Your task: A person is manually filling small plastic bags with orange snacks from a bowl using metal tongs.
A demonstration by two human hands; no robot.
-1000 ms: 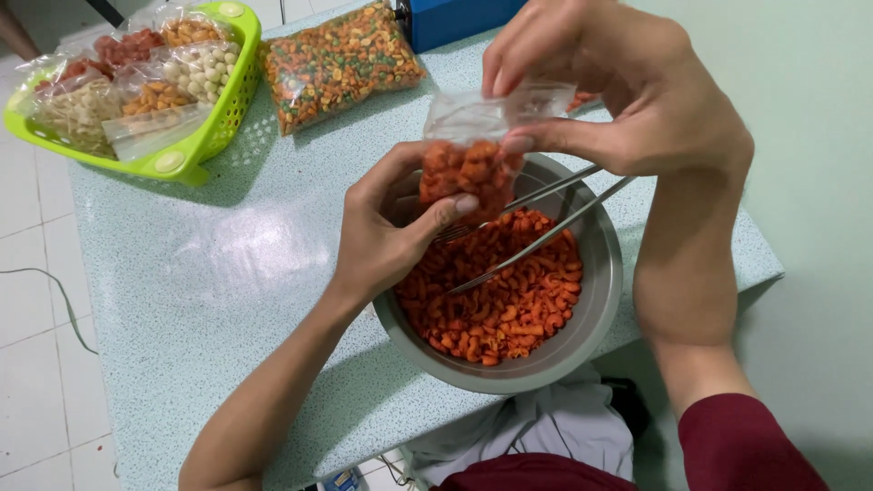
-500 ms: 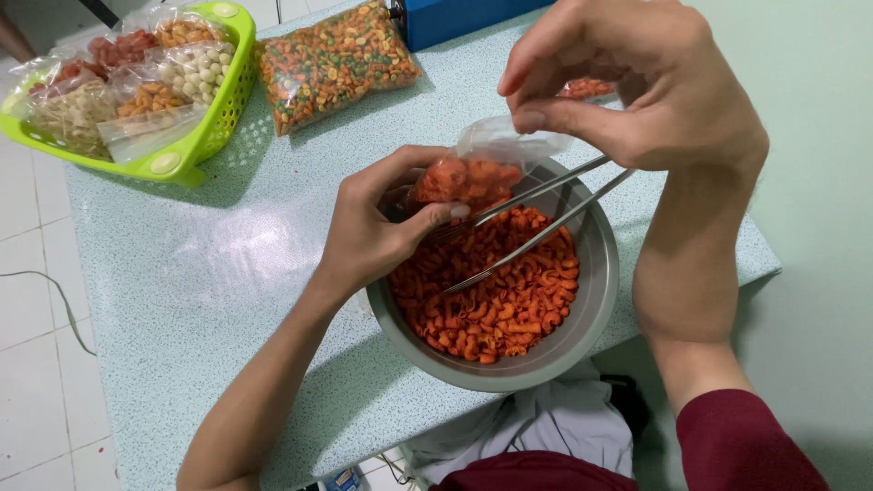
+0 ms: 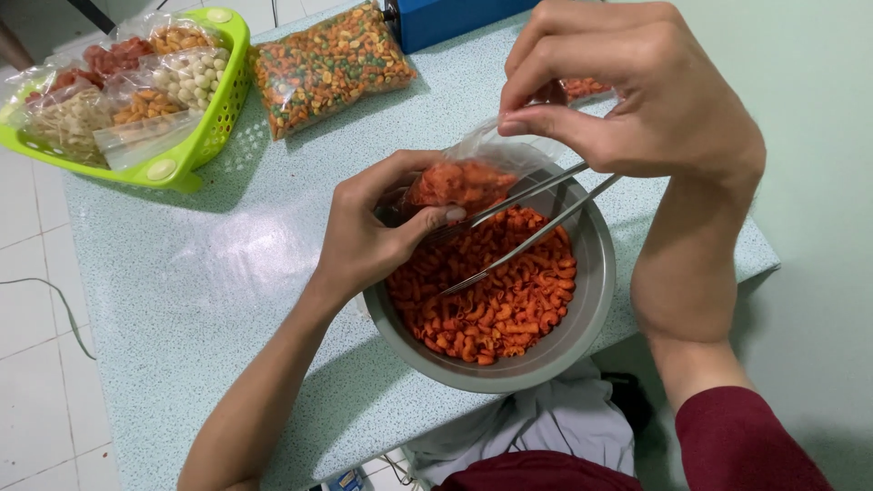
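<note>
We've got a small clear bag (image 3: 464,177) stuffed with orange curls, lying tilted above the metal bowl (image 3: 591,300); our left hand (image 3: 368,232) grips its belly, our right hand (image 3: 637,91) pinches the crumpled top shut

Both hands, the left hand (image 3: 368,238) and the right hand (image 3: 641,95), are bare, with no rings, watch or gloves. The forearms are uncovered too. A dark maroon sleeve (image 3: 741,441) covers the right upper arm, and the same maroon cloth shows at the chest.
</note>
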